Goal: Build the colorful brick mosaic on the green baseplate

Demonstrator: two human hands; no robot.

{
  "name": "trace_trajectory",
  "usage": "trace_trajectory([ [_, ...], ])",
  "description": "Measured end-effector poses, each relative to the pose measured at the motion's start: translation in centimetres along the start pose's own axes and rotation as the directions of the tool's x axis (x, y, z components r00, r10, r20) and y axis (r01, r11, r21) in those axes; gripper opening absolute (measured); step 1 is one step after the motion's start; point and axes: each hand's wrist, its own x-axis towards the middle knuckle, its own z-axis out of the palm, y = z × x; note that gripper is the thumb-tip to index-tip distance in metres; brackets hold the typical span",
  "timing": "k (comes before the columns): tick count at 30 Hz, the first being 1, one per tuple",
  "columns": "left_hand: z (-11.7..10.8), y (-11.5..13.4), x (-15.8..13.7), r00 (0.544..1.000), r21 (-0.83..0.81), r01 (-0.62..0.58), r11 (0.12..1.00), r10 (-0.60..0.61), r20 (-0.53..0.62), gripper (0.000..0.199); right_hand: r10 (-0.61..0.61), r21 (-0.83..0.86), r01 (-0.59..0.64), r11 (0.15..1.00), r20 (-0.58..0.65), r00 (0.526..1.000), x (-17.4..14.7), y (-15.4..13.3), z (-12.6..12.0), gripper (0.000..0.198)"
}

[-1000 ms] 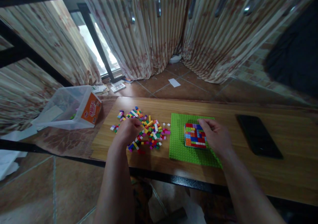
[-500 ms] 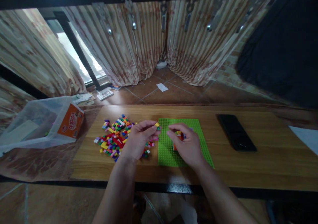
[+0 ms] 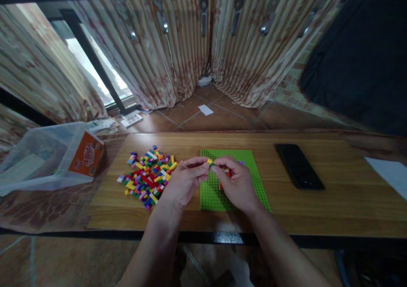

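A small yellow toy building brick [image 3: 210,161] with a bit of green beneath it is pinched between the fingertips of my left hand [image 3: 189,181]. From the other side, the thumb and index finger of my right hand [image 3: 238,183] close on the same small piece. Both hands hover over the green studded baseplate [image 3: 259,193]. A built cluster with red, orange and purple bricks [image 3: 221,186] stands on the plate, mostly covered by my right hand. To the left lies a loose pile of multicoloured bricks [image 3: 148,179], partly behind my left hand.
A black phone [image 3: 299,166] lies on the wooden board [image 3: 343,202] to the right, with white paper [image 3: 386,176] farther over. At left, a clear plastic bin [image 3: 59,179] with an orange label rests on its side. Striped curtains [image 3: 178,58] hang behind.
My left hand has moved right with the yellow and green piece. My right hand's fingertips have closed onto it, where there was a gap before. The view has shifted slightly.
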Motion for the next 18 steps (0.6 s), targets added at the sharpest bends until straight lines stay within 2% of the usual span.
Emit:
trace_trajectory([
  [6, -0.7, 0.3, -0.4, 0.997, -0.013, 0.065, 0.998, -0.065, 0.045, 0.022, -0.014, 0.046, 0.012, 0.999, 0.048, 0.999, 0.1, -0.2, 0.1, 0.007],
  [9, -1.2, 1.1, -0.5, 0.999, -0.032, 0.037, 0.999, -0.036, 0.027, 0.021, -0.02, 0.015, 0.019, 1.0, 0.082, 0.996, 0.0, -0.2, 0.4, 0.007],
  [11, -1.7, 1.9, -0.5, 0.998, -0.048, -0.046, 0.998, 0.044, -0.045, 0.02, -0.009, -0.108, 0.025, 0.994, 0.142, 0.99, -0.2, -0.2, 0.8, 0.008],
  [13, -2.3, 2.7, -0.6, 0.982, -0.04, -0.14, 0.989, 0.133, -0.136, 0.017, 0.023, -0.308, 0.052, 0.95, 0.235, 0.972, -0.5, -0.1, 1.4, 0.008],
  [16, -2.9, 3.4, -0.7, 0.96, 0.01, -0.191, 0.982, 0.188, -0.207, 0.015, 0.089, -0.575, 0.15, 0.804, 0.367, 0.926, -1.0, 0.0, 2.4, 0.01],
  [18, -3.0, 3.4, -0.8, 0.962, 0.045, -0.175, 0.984, 0.18, -0.205, 0.017, 0.123, -0.665, 0.209, 0.717, 0.416, 0.901, -1.3, 0.1, 3.1, 0.013],
])
